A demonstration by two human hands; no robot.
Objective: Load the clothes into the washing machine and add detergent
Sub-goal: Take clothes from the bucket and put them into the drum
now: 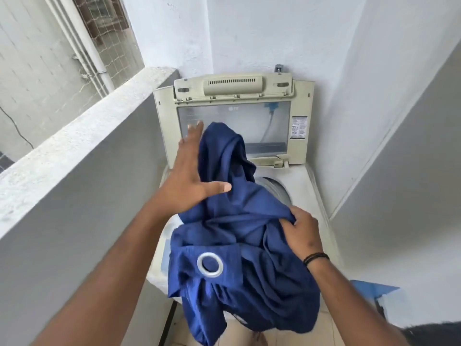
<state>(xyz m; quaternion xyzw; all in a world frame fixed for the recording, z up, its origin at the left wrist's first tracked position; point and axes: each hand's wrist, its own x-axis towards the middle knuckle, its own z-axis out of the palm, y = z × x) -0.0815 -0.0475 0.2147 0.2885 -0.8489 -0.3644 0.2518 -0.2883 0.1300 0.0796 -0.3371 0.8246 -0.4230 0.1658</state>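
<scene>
Risk, in our judgement: much of the blue eyelet curtain hangs over the front edge of the washing machine, so its weight could drag it to the floor; the metal eyelet may snag the rim. Left hand flat, fingers spread, pressing the raised fold. Right hand grips a bunch. Curtain lies between both, over the drum opening.
</scene>
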